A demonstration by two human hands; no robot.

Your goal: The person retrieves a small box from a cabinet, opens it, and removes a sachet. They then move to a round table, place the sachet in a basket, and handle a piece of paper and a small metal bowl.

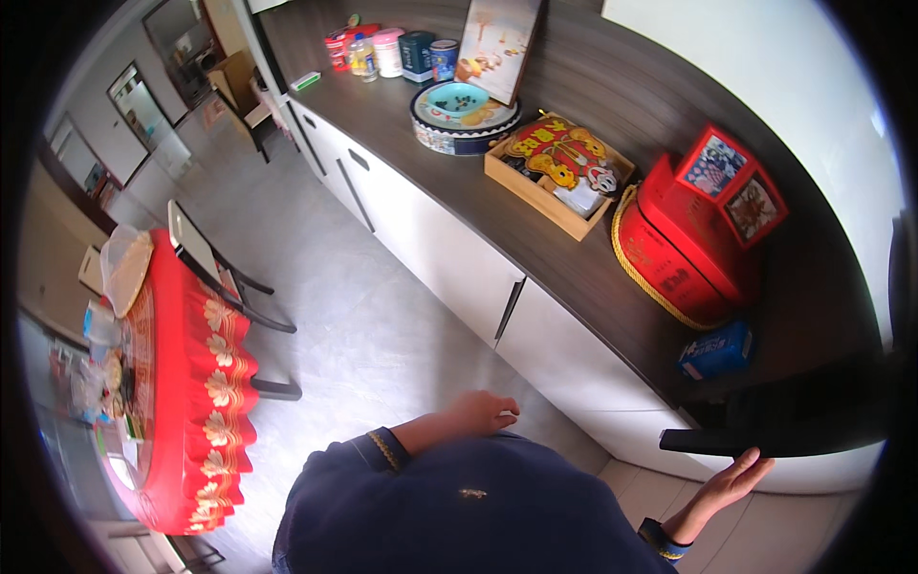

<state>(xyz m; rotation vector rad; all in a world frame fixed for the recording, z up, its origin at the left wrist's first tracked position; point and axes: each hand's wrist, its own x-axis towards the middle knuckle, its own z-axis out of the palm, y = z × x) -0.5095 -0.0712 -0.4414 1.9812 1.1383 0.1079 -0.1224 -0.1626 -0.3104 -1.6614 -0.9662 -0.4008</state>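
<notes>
My left hand (pixel 486 412) is in front of my body above the floor, a little smeared, its fingers curled in and nothing visible in them. At the lower right, my right hand (pixel 729 483) reaches up to a flat black slab (pixel 712 441) at the cabinet's near end. Its stretched fingers touch the slab's lower front edge; no wrap around it shows. The slab's far side merges into dark shadow, so its kind is unclear. A small blue packet (pixel 717 351) lies on the counter just behind it.
The dark wooden countertop (pixel 459 206) bears a red gift box (pixel 669 253), red picture frames (pixel 751 187), an open wooden box (pixel 540 191), a round tin (pixel 459 143) and several jars (pixel 389 53). To the left stand a red-clothed table (pixel 225 421) and a chair (pixel 206 244).
</notes>
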